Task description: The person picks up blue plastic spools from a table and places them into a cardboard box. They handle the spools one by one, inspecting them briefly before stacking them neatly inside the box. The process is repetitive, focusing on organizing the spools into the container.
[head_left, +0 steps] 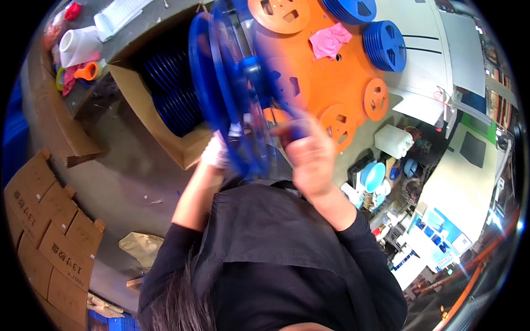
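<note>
Left grip (pixel 214 153), in a pale glove, is at the lower edge of the blue reel (pixel 215 110); its fingers are hidden behind the rim, so I cannot tell how far they are closed. Right grip (pixel 312 151) has its fingers bent just beside the right side of the same reel, but blur does not let me tell if they have hold of it. The reel is in front of the body, between the open cardboard box (pixel 141 105) and the orange counter (pixel 331 83). It may be more than one piece.

For good handling, I would advise to support the rim from both sides, to keep the flanges parallel, and to give enough clearance from the box wall.

About writing: the stacked cartons (pixel 49 226) carry dark printed characters and some numerals, partly readable. One blue and white sheet (pixel 441 234) has print too small to read. On the reel I see no readable marking.
</note>
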Demonstrator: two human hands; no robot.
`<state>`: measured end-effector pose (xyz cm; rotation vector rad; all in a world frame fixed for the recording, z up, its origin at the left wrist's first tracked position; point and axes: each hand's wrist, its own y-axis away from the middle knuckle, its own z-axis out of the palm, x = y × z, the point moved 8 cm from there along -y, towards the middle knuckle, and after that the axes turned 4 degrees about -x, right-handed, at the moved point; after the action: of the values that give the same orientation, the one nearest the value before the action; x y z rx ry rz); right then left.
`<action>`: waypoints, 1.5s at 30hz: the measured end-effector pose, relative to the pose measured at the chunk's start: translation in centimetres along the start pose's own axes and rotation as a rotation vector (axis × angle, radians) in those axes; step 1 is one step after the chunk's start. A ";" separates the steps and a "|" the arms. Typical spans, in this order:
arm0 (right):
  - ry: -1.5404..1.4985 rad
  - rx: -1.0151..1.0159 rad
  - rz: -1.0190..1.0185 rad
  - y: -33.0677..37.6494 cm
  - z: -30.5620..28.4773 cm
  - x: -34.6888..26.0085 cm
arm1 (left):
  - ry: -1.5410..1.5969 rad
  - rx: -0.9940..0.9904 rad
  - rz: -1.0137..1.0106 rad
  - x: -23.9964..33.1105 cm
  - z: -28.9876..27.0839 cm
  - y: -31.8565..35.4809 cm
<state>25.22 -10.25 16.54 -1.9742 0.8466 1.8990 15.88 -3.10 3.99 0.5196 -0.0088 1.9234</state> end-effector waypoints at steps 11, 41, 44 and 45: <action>0.402 -0.230 -0.358 -0.8 1.9 -2.5 | 0.655 -0.381 0.097 -0.8 -0.8 0.7; -1.110 -1.103 -0.417 1.2 11.3 -13.9 | 0.579 -0.166 -0.005 -0.9 -6.2 3.6; -1.100 -1.096 -0.413 0.0 10.3 -13.6 | 0.584 -0.154 -0.021 -1.0 -6.6 3.4; -1.091 -1.094 -0.411 -0.4 9.8 -13.5 | 0.584 -0.149 -0.023 -1.1 -6.8 3.3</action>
<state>17.87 -1.36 28.66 -0.8517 -0.9609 2.8130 10.89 -3.80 -1.84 -0.1512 0.2266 1.9692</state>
